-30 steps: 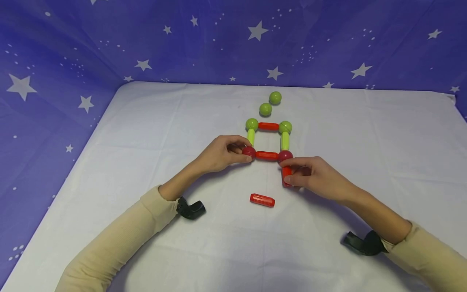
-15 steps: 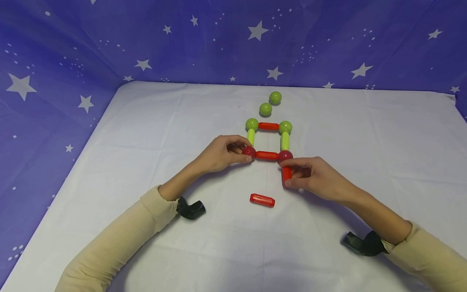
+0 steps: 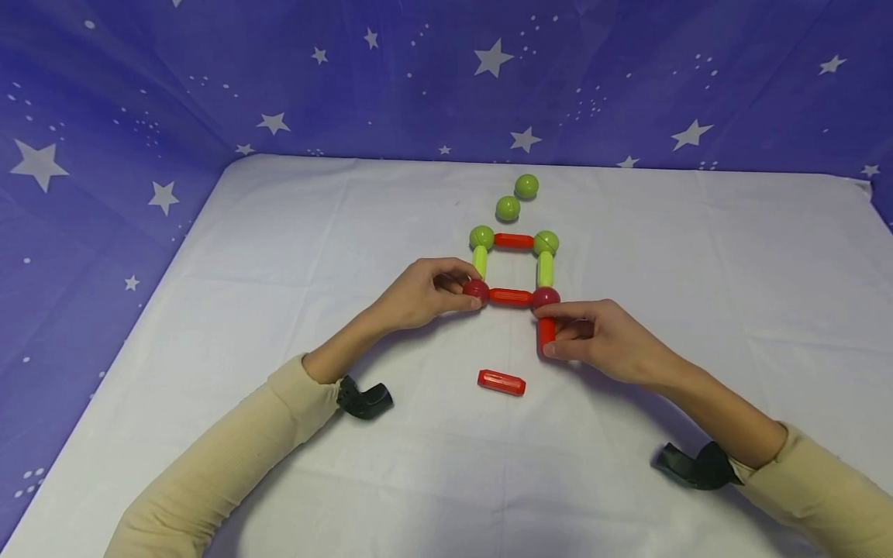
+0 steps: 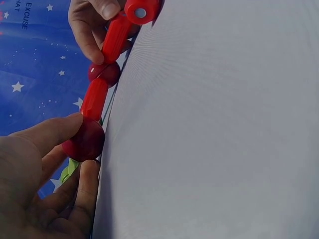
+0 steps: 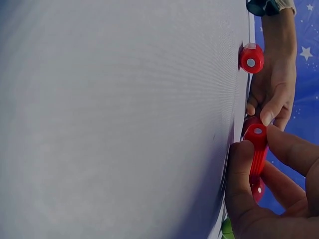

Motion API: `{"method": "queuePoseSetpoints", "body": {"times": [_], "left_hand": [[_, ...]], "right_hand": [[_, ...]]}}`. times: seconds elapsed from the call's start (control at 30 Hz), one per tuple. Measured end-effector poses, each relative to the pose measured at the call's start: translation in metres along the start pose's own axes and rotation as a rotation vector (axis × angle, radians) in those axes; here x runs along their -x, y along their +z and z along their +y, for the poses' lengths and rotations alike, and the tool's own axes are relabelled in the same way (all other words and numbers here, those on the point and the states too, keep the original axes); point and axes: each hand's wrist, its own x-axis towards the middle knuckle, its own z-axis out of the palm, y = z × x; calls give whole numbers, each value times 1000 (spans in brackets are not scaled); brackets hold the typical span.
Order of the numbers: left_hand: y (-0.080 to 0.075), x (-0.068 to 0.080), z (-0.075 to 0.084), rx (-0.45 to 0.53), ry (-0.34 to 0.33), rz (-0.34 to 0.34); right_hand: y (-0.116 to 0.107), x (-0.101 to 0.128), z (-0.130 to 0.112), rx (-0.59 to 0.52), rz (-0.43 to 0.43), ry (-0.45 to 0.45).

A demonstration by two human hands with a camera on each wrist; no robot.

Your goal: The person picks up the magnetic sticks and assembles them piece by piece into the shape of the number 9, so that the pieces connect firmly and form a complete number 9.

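A flat square of magnetic sticks and balls lies mid-table, with two green balls at the far corners and two dark red balls at the near ones. My left hand holds the near-left dark red ball between thumb and fingers. With thumb and fingertips my right hand pinches a red magnetic stick, which runs toward me from the near-right dark red ball. A silvery disc shows on this stick's near end in the right wrist view. Red sticks and yellow-green sticks form the square's sides.
One loose red stick lies nearer me, between the hands. Beyond the square sit two loose green balls. A white cloth covers the table, and a blue starry backdrop rises behind and at the left.
The near end of the pinched red stick has swung slightly left, and my right thumb has shifted a little along it toward me. My left hand and the square have stayed put.
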Motion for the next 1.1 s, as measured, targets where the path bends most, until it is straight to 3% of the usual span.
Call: {"method": "queuePoseSetpoints", "body": {"times": [0.77, 1.1], "left_hand": [[0, 0, -2, -7, -5, -1], [0, 0, 0, 2, -3, -1]], "right_hand": [[2, 0, 1, 43, 20, -44], [-9, 5, -10, 183, 189, -209]]}}
